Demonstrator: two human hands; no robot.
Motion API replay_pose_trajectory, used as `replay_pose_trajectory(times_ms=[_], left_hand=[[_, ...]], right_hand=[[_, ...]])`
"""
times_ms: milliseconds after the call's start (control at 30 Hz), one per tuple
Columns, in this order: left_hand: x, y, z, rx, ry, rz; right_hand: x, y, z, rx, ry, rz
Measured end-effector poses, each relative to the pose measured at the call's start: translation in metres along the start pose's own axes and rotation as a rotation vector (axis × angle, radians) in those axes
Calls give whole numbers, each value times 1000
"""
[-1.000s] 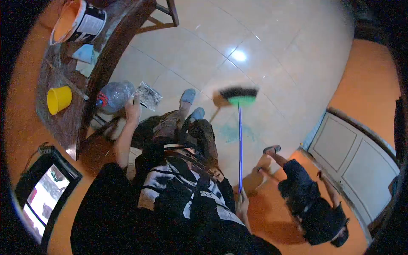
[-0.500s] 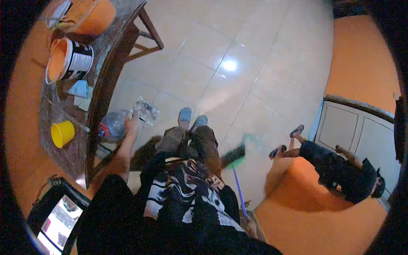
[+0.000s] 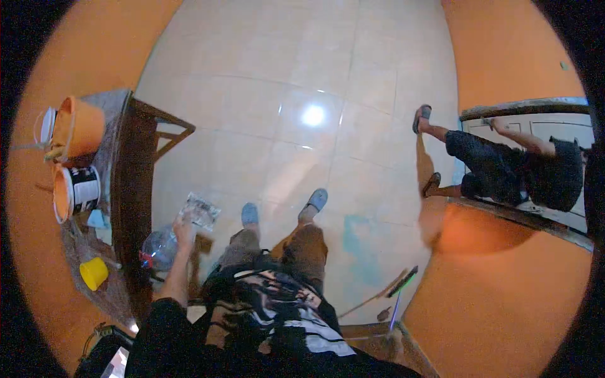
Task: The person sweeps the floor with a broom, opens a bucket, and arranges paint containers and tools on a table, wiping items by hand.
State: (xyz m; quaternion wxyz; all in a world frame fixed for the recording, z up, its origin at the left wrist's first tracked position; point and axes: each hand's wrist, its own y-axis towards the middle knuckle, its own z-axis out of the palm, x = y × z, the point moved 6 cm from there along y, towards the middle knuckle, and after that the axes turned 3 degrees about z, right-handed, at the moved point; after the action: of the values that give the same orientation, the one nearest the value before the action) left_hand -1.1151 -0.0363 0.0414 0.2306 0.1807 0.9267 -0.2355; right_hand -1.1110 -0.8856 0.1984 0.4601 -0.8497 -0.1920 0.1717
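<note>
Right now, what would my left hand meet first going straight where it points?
Beyond the greyish rectangular plate it holds, your left hand would likely meet glossy, pale floor tiles; depth's unclear.

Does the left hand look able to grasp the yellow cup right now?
Probably not: the left hand holds a flat, stained object and would likely need freeing before taking the yellow cup.

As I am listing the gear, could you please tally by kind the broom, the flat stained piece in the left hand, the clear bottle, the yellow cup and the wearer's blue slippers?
Broom: 1
Flat stained piece, in the left hand: 1
Clear bottle: 1
Yellow cup: 1
Blue slippers: 2
Total: 6
</note>
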Motion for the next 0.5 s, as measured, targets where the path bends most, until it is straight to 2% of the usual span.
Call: replay_pose_trajectory(times_ms=[133,200,267,300,367,433,500], left_hand=[[-75,-10,7,66,177,35],[-94,-24,20,37,181,-52],[-118,-25,17,-8,238,-239],[-100,-14,21,75,494,-229],[-141,-6,20,55,398,-193],[-182,-6,14,273,339,-319],[-190,6,-1,214,116,-252]], right_hand=[[153,124,-12,27,136,-154],[235,187,-19,57,221,-231],[298,239,-12,103,327,-263],[319,257,-6,119,385,-256],[342,275,10,129,501,-210],[334,273,34,138,591,-150],[335,251,62,152,682,-92]])
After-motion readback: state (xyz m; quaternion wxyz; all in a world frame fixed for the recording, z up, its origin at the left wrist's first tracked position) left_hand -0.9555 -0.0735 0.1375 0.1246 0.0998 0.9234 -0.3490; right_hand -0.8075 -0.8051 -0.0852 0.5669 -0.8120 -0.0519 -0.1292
